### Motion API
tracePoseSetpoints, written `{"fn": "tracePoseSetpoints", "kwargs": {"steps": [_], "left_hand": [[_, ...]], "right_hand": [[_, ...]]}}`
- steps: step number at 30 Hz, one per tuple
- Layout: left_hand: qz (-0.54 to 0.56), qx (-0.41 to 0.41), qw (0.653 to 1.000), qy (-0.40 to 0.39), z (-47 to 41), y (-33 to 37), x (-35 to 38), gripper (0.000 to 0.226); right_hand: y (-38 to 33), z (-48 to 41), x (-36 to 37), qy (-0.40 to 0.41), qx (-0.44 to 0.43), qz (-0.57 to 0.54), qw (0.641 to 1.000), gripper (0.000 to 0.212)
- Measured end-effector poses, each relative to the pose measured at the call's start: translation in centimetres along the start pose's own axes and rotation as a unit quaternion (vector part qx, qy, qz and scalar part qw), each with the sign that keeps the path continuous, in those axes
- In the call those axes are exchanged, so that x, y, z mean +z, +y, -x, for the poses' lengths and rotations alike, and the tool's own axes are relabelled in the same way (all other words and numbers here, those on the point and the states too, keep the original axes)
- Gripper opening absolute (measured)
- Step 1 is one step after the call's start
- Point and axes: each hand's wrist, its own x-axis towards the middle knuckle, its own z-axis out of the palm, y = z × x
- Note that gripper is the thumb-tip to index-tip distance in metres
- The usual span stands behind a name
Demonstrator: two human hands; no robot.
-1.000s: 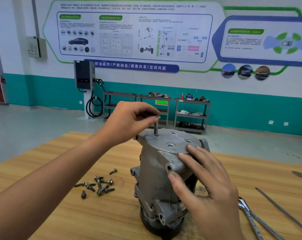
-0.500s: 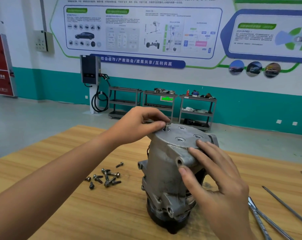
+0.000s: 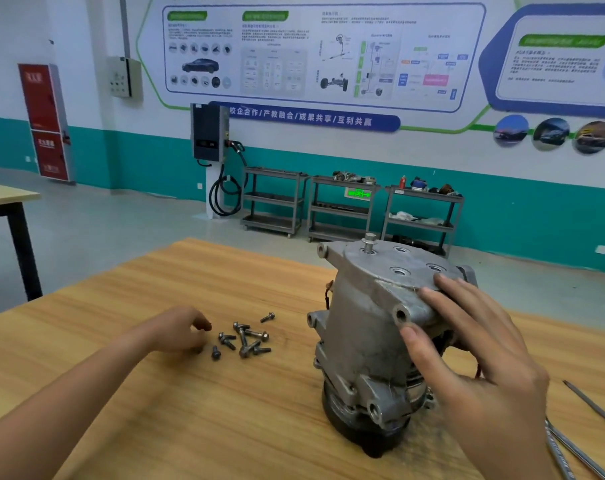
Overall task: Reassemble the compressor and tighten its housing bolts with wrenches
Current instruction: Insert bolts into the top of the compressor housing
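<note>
My left hand [image 3: 186,329] is down on the tabletop [image 3: 155,410] with its fingers loosely curled, and as far as I can tell it's pinching nothing yet. My right hand [image 3: 467,341] is spread flat, fingers on the near edge of the compressor [image 3: 367,327] top and thumb on its side, steadying it. The compressor stands upright, pulley end down, towards the right of the tabletop.

The loose bolts [image 3: 245,337] sit just right of my left fingertips, between that hand and the compressor, so the left is clearly the nearer one for the next grab. A moment ago that hand was up top on a bolt. Now that seated bolt [image 3: 369,241] stands alone in its hole, head still proud, and three holes look empty. The wrenches [image 3: 564,452] lie off by my right wrist.
</note>
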Motion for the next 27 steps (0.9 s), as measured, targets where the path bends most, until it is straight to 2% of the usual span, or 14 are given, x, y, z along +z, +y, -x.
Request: {"fn": "tracePoseSetpoints", "kwargs": {"steps": [3, 7, 8, 10, 13, 18, 21, 23, 24, 27], "left_hand": [[0.022, 0.008, 0.999, 0.039, 0.1, -0.8, 0.9, 0.038], [0.052, 0.091, 0.977, 0.183, 0.6, 0.1, 1.4, 0.031], [0.053, 0.121, 0.973, 0.190, 0.7, 1.0, 1.6, 0.032], [0.012, 0.148, 0.979, 0.143, 0.5, 3.0, 2.3, 0.035], [-0.029, 0.118, 0.988, 0.097, -0.4, 4.9, 3.1, 0.029], [-0.002, 0.100, 0.988, 0.117, -0.3, 4.3, 2.5, 0.015], [0.095, 0.105, 0.981, 0.136, 1.2, 4.9, 0.2, 0.005], [0.191, 0.126, 0.957, 0.175, 2.6, 6.2, -2.8, 0.009], [0.251, 0.149, 0.934, 0.207, 3.5, 7.4, -4.7, 0.015], [0.416, 0.270, 0.827, 0.265, 6.5, 12.6, -10.3, 0.021]], "right_hand": [[0.0, 0.0, -0.1, -0.006, 0.001, 0.003, 1.000, 0.041], [0.1, 0.1, -0.1, -0.010, 0.002, 0.007, 1.000, 0.041], [0.1, 0.1, -0.1, -0.010, 0.003, 0.006, 1.000, 0.041], [0.1, 0.1, -0.1, -0.008, 0.002, 0.005, 1.000, 0.040], [0.1, 0.2, -0.2, -0.011, 0.007, 0.002, 1.000, 0.039], [0.0, 0.2, -0.4, -0.017, 0.017, -0.003, 1.000, 0.039], [0.2, 0.2, -0.5, -0.023, 0.015, -0.002, 1.000, 0.041], [0.2, 0.1, -0.5, -0.022, 0.013, -0.001, 1.000, 0.040], [0.3, 0.1, -0.5, -0.021, 0.013, -0.001, 1.000, 0.040], [0.3, 0.2, -0.3, -0.015, 0.016, -0.002, 1.000, 0.040]]}}
